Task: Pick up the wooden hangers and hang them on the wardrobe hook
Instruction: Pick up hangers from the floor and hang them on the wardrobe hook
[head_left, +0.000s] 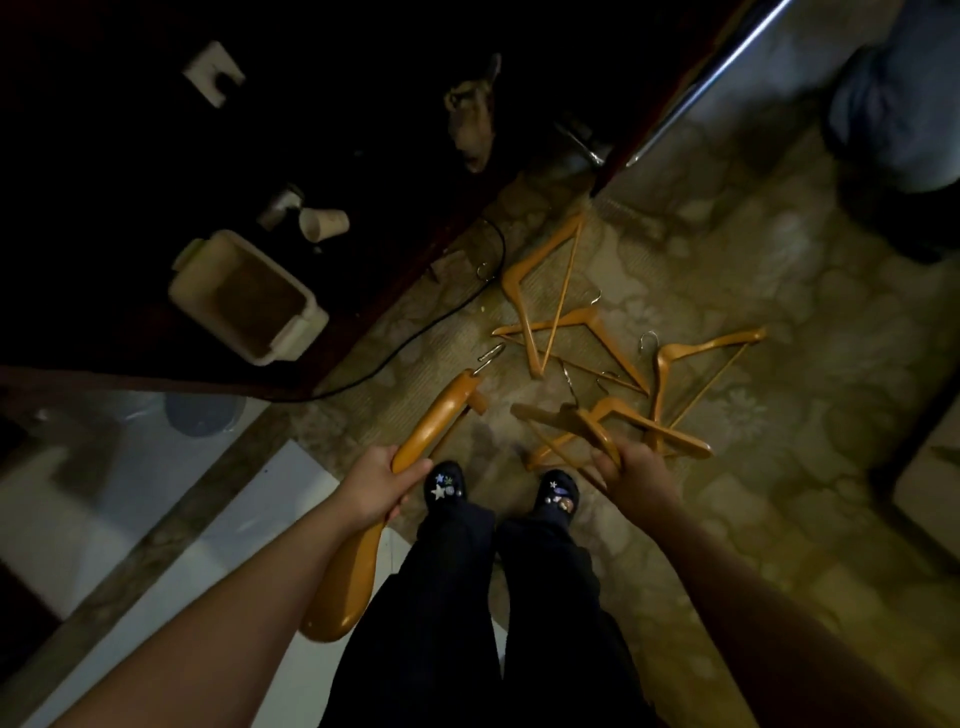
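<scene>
While the person stands over the scattered pile, both hands are already loaded. The left hand (382, 483) is wrapped tight around the middle of a broad wooden hanger (431, 426). One thick arm of it trails back below the fist beside the leg, the other runs forward past the knuckles, and its metal hook (491, 356) sticks out beyond that tip. The right hand (634, 475) is closed around a slimmer hanger (602, 436) that fans out ahead of the fingers. It is blurred, and I cannot tell whether one or two are caught in that fist.

Just past the right hand's load, more loose hangers (587, 315) lie crossed over one another on the patterned carpet (779, 467), well ahead of either grip. Beyond the left hand a black cable (441, 312) snakes along the floor toward the dark wardrobe (156, 130). A beige bin (244, 296) and a paper cup (323, 224) sit in its shadow. I can't make out the hook from here.

This looks like the gathering step, partly done. I reckon the next move means either stooping again for the floor hangers with full hands, or turning left to find the hook and threading each wire hook over it.
</scene>
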